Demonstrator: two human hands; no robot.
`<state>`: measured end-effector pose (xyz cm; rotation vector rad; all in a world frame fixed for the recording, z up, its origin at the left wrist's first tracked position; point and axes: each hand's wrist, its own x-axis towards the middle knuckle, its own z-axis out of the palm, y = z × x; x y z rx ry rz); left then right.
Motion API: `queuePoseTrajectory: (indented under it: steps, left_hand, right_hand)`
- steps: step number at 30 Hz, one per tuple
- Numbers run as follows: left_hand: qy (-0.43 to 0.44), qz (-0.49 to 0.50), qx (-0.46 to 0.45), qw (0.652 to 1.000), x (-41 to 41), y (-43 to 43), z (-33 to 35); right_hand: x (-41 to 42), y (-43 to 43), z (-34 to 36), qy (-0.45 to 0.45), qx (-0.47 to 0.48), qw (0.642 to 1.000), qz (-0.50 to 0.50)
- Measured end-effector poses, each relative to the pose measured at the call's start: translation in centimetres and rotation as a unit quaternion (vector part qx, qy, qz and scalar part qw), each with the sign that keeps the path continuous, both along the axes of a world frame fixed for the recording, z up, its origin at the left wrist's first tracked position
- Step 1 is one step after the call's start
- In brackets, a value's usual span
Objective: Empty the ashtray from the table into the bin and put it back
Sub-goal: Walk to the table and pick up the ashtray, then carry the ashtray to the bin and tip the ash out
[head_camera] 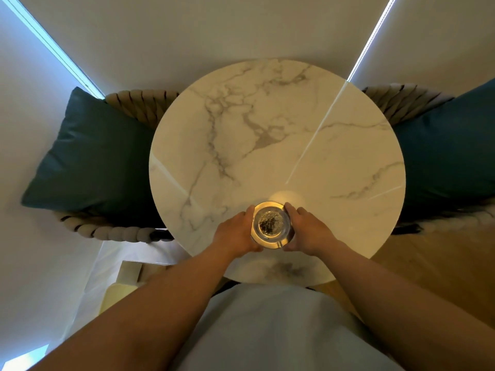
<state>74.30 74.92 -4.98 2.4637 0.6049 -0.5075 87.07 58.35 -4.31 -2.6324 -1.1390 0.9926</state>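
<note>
A round glass ashtray (271, 224) with dark ash in its middle and a gold-tinted rim is over the near part of the round white marble table (276, 135). My left hand (235, 232) grips its left side and my right hand (306, 230) grips its right side. Whether the ashtray rests on the tabletop or is slightly lifted, I cannot tell. No bin is in view.
Two woven rope chairs flank the table, each with a dark teal cushion: one at the left (91, 156), one at the right (450, 156). Wooden floor (434, 269) shows at the lower right. A pale box-like object (128, 273) sits at the lower left by the wall.
</note>
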Motion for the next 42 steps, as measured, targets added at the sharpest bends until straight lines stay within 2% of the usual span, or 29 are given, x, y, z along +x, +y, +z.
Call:
queuePoseTrajectory:
  steps: [11, 18, 24, 42]
  left_hand:
    - [0.016, 0.077, -0.004, 0.997, -4.0, -7.5, 0.7]
    - [-0.015, 0.143, -0.034, 0.989, -7.5, -12.4, 1.0]
    - [-0.021, 0.198, -0.014, 0.98, -11.5, -15.2, 1.1]
    - [-0.048, 0.42, 0.015, 0.906, -23.8, -16.8, 0.4]
  right_hand:
    - [-1.7, -5.0, 0.6, 0.015, 0.004, 0.996, 0.084]
    - [-3.4, -8.0, 0.8, 0.011, 0.008, 0.99, 0.139]
    - [-5.9, -8.3, 0.8, 0.031, 0.012, 0.98, 0.196]
    - [-15.5, -0.9, 0.2, 0.036, 0.008, 0.912, 0.409]
